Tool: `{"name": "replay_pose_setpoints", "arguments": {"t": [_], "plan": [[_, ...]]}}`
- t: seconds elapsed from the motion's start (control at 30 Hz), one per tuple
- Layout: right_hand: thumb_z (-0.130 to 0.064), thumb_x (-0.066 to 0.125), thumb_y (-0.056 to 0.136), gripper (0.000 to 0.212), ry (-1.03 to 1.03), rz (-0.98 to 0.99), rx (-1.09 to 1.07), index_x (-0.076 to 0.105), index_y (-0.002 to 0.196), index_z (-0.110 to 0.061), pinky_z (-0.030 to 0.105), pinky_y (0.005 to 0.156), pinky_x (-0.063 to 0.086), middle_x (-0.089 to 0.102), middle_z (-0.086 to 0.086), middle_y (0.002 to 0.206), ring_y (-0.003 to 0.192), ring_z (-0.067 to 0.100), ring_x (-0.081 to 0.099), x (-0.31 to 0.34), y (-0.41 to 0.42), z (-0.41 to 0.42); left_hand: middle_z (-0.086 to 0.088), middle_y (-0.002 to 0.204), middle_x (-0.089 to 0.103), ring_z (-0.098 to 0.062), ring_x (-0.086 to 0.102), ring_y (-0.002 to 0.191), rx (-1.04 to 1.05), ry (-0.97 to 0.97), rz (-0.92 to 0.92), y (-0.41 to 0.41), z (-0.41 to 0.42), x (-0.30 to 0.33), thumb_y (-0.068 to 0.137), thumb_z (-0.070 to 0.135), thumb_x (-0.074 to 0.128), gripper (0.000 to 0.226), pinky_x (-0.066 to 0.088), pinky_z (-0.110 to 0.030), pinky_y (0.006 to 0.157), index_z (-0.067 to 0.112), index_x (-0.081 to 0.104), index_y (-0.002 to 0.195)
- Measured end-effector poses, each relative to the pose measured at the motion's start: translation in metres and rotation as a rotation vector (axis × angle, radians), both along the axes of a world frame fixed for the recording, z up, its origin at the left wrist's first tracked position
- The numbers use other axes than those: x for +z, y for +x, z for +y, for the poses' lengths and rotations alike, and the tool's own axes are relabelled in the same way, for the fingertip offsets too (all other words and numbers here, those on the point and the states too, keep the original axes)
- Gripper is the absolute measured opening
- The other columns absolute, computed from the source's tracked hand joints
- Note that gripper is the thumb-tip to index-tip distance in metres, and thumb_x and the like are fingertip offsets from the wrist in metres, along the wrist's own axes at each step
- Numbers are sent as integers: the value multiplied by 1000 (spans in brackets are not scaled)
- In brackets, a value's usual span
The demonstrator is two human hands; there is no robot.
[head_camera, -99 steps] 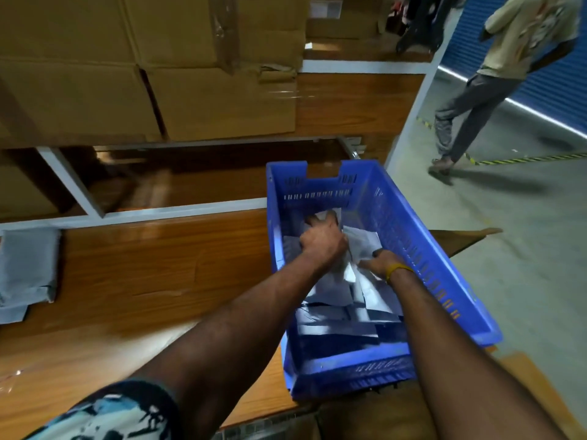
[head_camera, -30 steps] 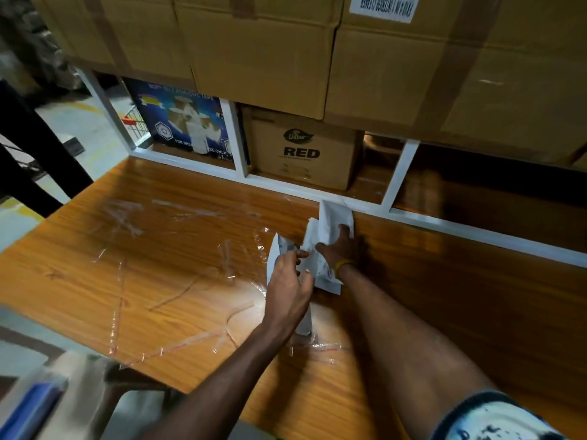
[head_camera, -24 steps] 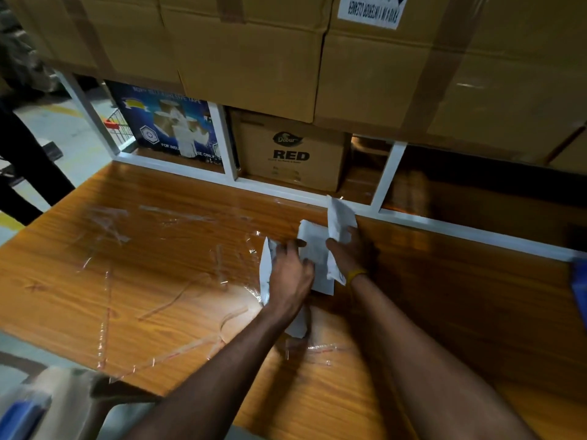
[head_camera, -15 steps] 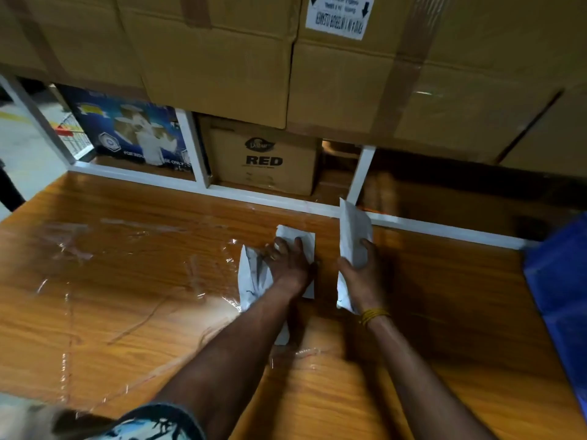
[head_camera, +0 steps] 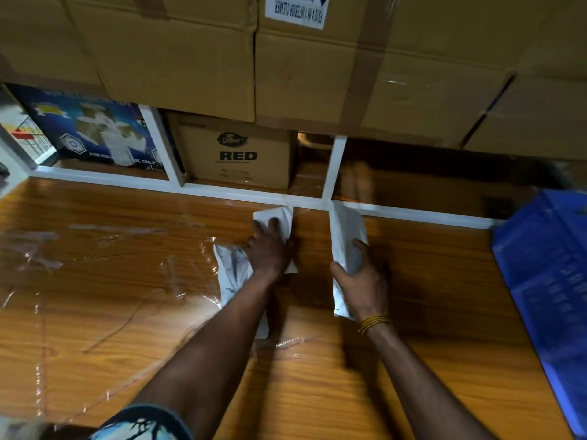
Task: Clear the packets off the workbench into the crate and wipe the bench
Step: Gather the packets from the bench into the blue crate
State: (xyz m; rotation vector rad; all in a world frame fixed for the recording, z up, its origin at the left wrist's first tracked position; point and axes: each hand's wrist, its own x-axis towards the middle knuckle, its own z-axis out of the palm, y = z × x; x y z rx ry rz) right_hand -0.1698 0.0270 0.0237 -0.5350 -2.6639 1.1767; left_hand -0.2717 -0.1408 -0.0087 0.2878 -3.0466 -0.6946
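Carton (head_camera: pixel 233 155), brown cardboard, printed "Dabur" in an oval mark above "RED" in bold black; the smaller lines beneath are blurring past reading; it is sitting in the shelf bay behind the workbench. Blue printed box (head_camera: pixel 92 128), one bay to the left, is showing a white pictured product and a partial white line, "FOR INDU… SE ONLY". Large taped cartons (head_camera: pixel 317 74) are stacking across the shelf above; one is carrying a white label (head_camera: pixel 297 9) with upside-down black print and an arrow, too blurred to read. White shelf frame (head_camera: pixel 178 185) is dividing the bays. Workbench (head_camera: pixel 111 296), wood-grain orange top, is bearing strips of clear tape residue (head_camera: pixel 178 281) across its left half. Blue plastic crate (head_camera: pixel 546 281) is standing at the right edge, only partly in view; its contents are not showing. White packets (head_camera: pixel 232 271), a small loose pile marked with dark scribbles, are lying at bench centre, touching the shelf frame; the left hand (head_camera: pixel 270 249) is pressing down on them with fingers curling over the top one. Long white packet (head_camera: pixel 344 236), just to the right, is standing on edge, the right hand (head_camera: pixel 360 281) grasping it, thumb on one face and fingers wrapping the other; yellow thread band (head_camera: pixel 374 322) on that wrist.
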Motion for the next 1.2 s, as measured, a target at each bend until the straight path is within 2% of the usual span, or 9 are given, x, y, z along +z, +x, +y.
{"name": "replay_pose_setpoints", "arguments": {"t": [0.17,0.23,0.37,0.5,0.67,0.8,0.9,0.97,1.2], "plan": [[-75,53,66,74,-32,54,-30,37,132,-46,48,84,56,49,2,122,110,26,54,10,5,19,-19,141,34,-41,56,109,71,370,257,15,-6,20,92,50,56,57,52,-41,83,33,36,143],[-78,53,65,74,-40,56,-29,37,131,-49,48,84,56,49,2,123,111,27,53,13,7,29,-19,144,31,-41,51,117,97,427,286,27,-3,24,94,48,54,54,46,-38,83,35,37,143],[-77,53,65,75,-21,94,-26,38,133,-49,50,90,51,48,4,124,116,25,46,22,21,52,-18,143,34,-41,48,120,132,450,298,54,22,37,93,46,52,52,49,-46,90,41,37,142],[-69,56,68,72,50,181,-57,40,134,-44,47,93,47,45,3,111,110,24,46,47,42,90,-13,140,38,-35,51,120,62,536,381,84,87,65,94,46,53,47,48,-43,91,42,41,139],[-61,62,73,71,131,315,-120,43,137,-39,34,97,41,42,0,117,115,20,45,80,75,171,-6,145,34,-23,45,127,-84,710,469,122,196,97,95,45,54,44,47,-34,91,44,43,137],[-58,63,73,69,143,443,-236,45,136,-38,46,97,45,40,-5,114,114,19,46,106,105,247,-7,144,36,-17,43,126,-206,778,496,144,278,116,96,36,56,42,37,-23,90,38,47,137],[-58,63,74,69,231,484,-328,45,137,-36,41,97,45,44,1,115,112,21,46,121,127,308,-8,145,32,-20,44,125,-270,833,475,157,331,124,97,38,55,40,48,-31,92,44,45,135],[-59,63,74,69,271,488,-390,45,137,-36,40,96,44,44,4,116,113,23,46,129,140,351,-7,144,33,-20,45,125,-297,861,476,164,362,129,94,38,54,40,49,-38,96,47,44,133],[-53,67,73,70,413,189,-531,49,137,-30,46,96,40,47,19,122,115,41,45,114,151,495,-10,143,36,-19,44,126,-374,846,448,190,450,144,87,37,52,48,31,-17,95,35,50,135]]}}
